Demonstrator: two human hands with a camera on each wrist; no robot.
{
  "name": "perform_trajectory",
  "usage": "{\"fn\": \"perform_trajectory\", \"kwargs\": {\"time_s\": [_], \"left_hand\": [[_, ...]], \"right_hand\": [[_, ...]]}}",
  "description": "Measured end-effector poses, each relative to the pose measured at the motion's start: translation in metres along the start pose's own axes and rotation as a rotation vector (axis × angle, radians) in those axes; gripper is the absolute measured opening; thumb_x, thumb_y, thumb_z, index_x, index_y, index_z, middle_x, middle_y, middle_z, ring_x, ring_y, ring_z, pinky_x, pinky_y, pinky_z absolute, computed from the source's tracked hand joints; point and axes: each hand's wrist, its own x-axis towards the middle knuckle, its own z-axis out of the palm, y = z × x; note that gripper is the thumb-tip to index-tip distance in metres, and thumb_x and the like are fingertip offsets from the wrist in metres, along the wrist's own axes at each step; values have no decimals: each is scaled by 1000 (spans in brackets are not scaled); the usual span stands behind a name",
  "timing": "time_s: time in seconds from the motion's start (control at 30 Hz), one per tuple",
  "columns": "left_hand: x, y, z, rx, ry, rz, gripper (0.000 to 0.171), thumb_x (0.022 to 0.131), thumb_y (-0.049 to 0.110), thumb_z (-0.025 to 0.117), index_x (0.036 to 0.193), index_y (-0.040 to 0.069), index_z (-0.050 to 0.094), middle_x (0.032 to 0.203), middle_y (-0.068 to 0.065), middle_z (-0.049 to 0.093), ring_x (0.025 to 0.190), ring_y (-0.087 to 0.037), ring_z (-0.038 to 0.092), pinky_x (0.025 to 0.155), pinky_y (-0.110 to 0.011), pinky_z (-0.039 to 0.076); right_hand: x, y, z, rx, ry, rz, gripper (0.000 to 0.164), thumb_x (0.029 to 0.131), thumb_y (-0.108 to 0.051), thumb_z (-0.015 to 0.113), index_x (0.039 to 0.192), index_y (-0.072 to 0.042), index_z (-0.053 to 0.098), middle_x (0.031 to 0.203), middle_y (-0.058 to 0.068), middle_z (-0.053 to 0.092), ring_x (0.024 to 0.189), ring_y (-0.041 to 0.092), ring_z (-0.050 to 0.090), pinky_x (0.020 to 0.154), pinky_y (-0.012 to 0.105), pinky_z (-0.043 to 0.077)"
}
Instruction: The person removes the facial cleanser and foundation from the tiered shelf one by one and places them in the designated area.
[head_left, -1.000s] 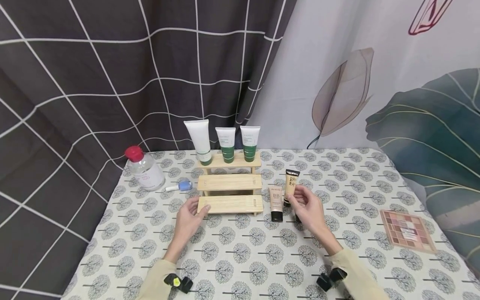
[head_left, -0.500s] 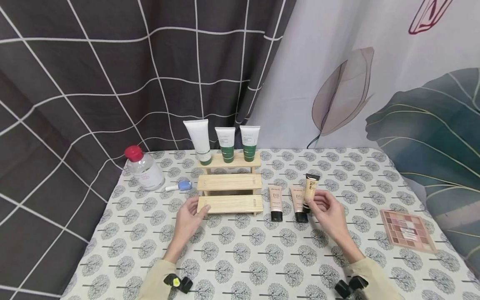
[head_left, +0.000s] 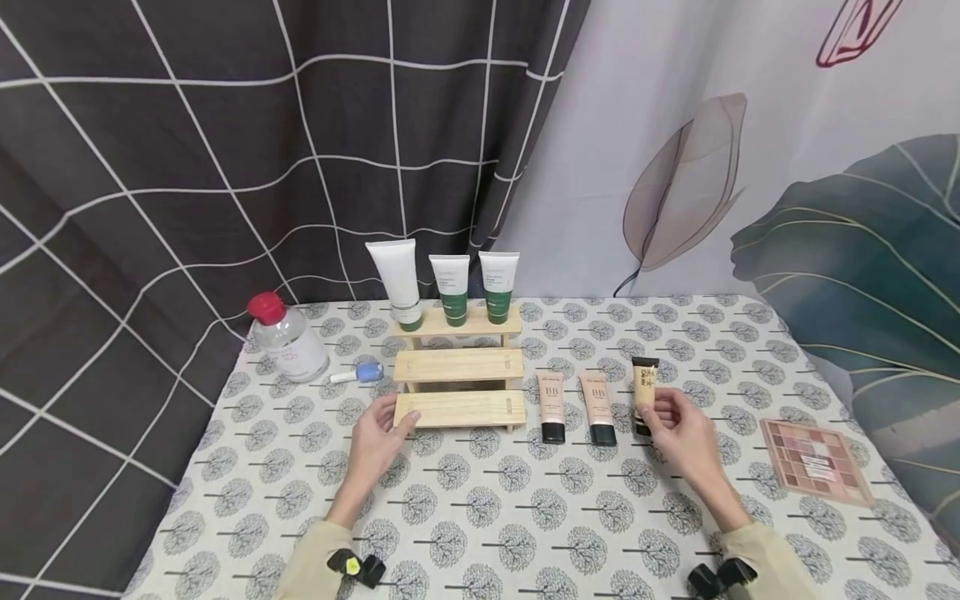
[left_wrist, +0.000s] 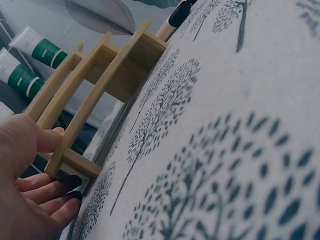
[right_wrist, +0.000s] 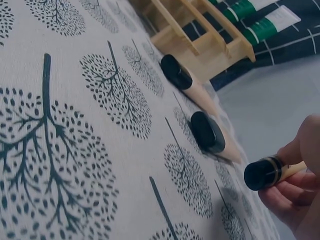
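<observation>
My left hand grips the left end of the lowest board of a three-step wooden display stand, thumb on top. In the left wrist view the left hand's fingertips come round below that board. With thumb and fingers, my right hand pinches a small yellow-beige cosmetic tube with black ends. To the left of it, two pinkish BB cream tubes lie side by side, black caps toward me. In the right wrist view the held tube's black cap points away from the hand, close over the cloth.
Three white-and-green tubes stand on the stand's top step. Left of it are a red-capped clear bottle and a small blue bottle with a white cap. A makeup palette lies far right. Curtains hang behind.
My right hand has carried the small tube to the right, past the second BB cream tube, which it partly hid before. The left hand stays on the stand.
</observation>
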Motion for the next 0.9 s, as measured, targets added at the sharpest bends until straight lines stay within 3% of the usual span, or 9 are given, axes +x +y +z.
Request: {"fn": "perform_trajectory", "kwargs": {"time_s": [0.13, 0.37, 0.9], "left_hand": [[0, 0, 0, -3, -3, 1, 57, 91, 18, 76, 138, -3, 52, 141, -28, 57, 134, -42, 55, 117, -47, 46], [0, 0, 0, 14, 4, 14, 57, 91, 19, 76, 138, -4, 52, 140, -29, 57, 134, -43, 55, 117, -47, 46], [1, -1, 0, -7, 8, 11, 56, 90, 17, 76, 137, -3, 53, 139, -28, 59, 133, -42, 55, 117, -47, 46]], "right_hand": [[0, 5, -2, -52, -17, 33, 39, 99, -20, 65, 127, 6, 57, 112, 26, 69, 91, 23, 69, 72, 9, 51], [1, 11, -1, -113, -36, 57, 38, 96, -22, 69, 120, 6, 62, 104, 22, 71, 81, 18, 66, 70, 21, 53], [11, 19, -2, -172, -114, 78, 50, 95, -32, 70, 119, 11, 64, 97, 21, 73, 80, 22, 67, 69, 28, 56]]}}
